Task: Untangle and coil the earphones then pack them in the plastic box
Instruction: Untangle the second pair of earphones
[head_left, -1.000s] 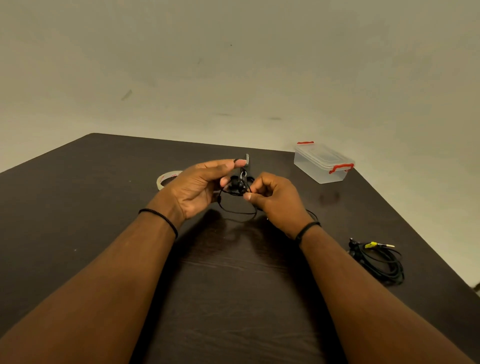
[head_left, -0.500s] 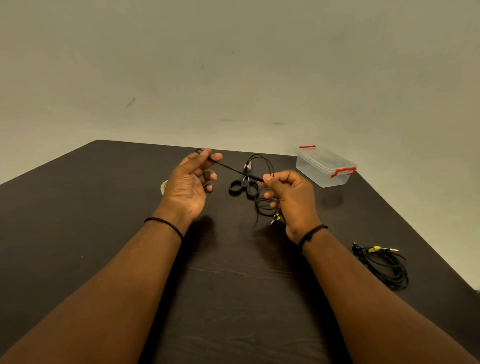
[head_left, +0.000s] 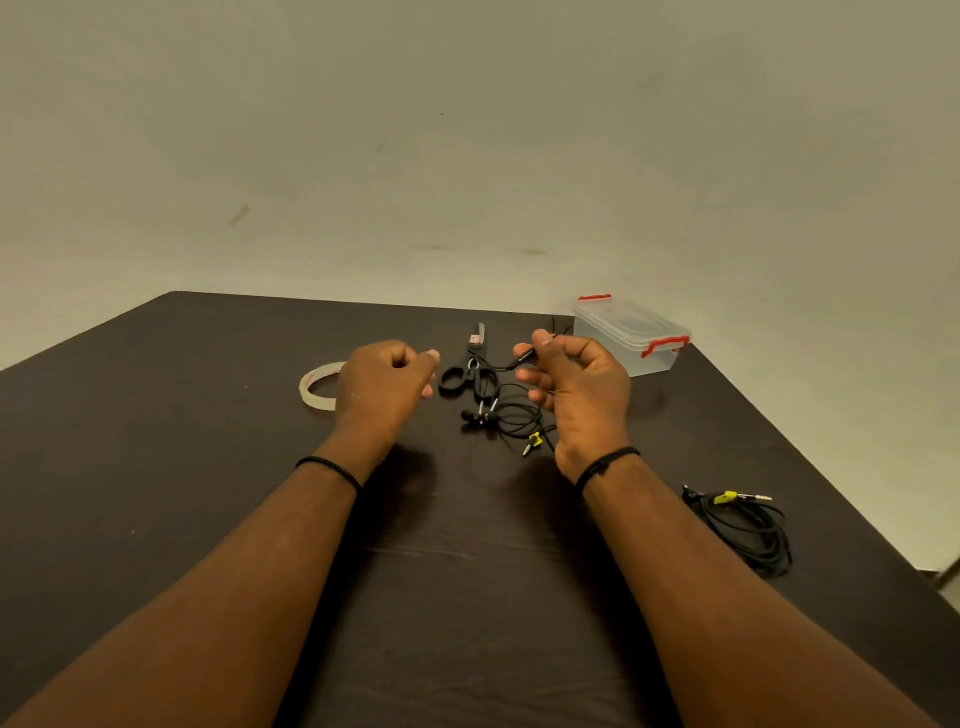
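Head view: right hand (head_left: 576, 387) pinches the earphones (head_left: 511, 415) at frame centre; the cable hangs down to the surface (head_left: 208, 467), yellow-tagged plug pointing lower left. Left hand (head_left: 384, 384) is clenched, holding nothing visible. Plastic box (head_left: 631, 335) sits upper right, lid closed.

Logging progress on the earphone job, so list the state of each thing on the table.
Clear plastic box with red clips: lid on.
Black earphones: uncoiled, right hand pinching the cable.
Second black earphones: coiled, lying apart.
Black scissors: closed.
Left hand: curled, holding nothing visible.
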